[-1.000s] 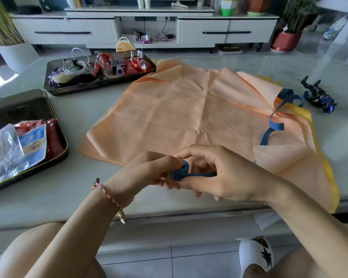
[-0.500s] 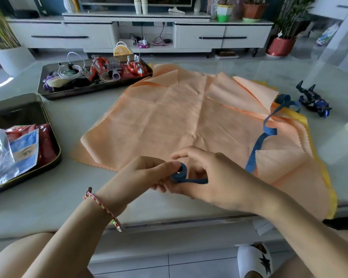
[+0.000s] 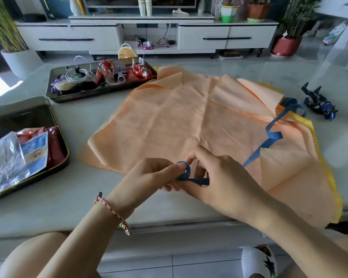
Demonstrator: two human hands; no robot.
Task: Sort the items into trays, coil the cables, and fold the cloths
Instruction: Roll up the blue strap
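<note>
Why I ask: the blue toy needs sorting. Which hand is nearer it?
Right. The right hand lies down-left of the blue toy; the left hand sits farther left.

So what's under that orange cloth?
A yellow cloth shows along the right edge of the orange cloth. How far it reaches underneath, and whether anything else lies there, is hidden.

Hands: left hand (image 3: 149, 175) and right hand (image 3: 221, 181) pinch blue tape (image 3: 186, 174), low centre.
Cloth: orange cloth (image 3: 179, 121), mid-frame.
</note>
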